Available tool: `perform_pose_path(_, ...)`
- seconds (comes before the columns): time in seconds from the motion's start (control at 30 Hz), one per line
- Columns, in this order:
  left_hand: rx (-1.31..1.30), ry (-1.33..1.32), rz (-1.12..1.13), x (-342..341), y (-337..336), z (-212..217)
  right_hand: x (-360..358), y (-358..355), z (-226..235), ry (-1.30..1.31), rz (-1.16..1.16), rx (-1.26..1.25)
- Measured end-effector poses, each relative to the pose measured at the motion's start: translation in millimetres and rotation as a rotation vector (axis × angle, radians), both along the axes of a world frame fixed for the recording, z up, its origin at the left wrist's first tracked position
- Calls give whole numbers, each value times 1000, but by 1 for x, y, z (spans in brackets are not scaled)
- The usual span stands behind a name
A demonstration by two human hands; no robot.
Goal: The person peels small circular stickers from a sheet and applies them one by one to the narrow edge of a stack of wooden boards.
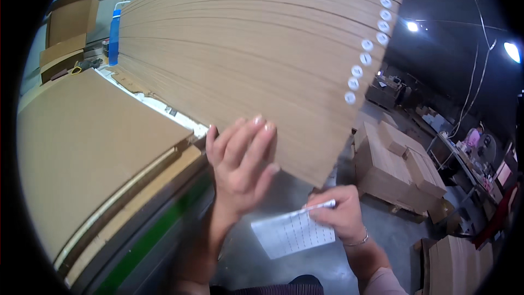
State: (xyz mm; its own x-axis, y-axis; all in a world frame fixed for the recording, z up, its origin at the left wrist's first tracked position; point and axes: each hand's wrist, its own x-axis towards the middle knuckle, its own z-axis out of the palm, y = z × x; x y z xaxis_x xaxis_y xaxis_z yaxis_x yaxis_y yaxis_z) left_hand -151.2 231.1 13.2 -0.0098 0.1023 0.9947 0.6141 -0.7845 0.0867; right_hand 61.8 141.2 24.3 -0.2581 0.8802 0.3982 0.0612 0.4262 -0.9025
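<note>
A tall stack of wood-grain panels [234,43] fills the upper middle, its long edges facing me. Round white stickers [356,71] run in a slanting line near the right end of those edges. My left hand [240,158] is raised before the lowest panels, fingers bent and partly apart, nothing visible in it; whether its fingertips touch the panels I cannot tell. Below the stack's lower right corner, my right hand [341,213] pinches a white sheet of paper [292,235] by its upper right part. Rows of small dark marks cover the sheet, which hangs tilted.
On the left lies a flat brown board [93,147] on a bench with a green stripe [147,240]. A blue bottle-like object [114,38] and an open cardboard box [68,27] stand behind. Stacked cartons [398,158] sit to the right; a person [474,136] is farther off.
</note>
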Motion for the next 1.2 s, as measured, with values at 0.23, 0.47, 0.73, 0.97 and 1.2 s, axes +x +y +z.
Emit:
perform_pose_path(0.23, 11, -34, -216, -10, -1, 8, -32, -22, 12, 78, -105, 131)
perform_pose_path(0.47, -122, -129, -592, -27, -26, 11, -46, -54, 20, 89, -145, 204)
perform_pose_path(0.73, -297, 113, -849, -28, -58, 16, -44, -57, 11, -37, -305, 225)
perform_pose_path(0.97, -387, 140, -855, -10, -57, 1, -33, -58, -2, 26, -320, 230)
perform_pose_path(1.2, -417, 118, -847, -1, -61, -2, -31, -62, -2, 313, -234, 158)
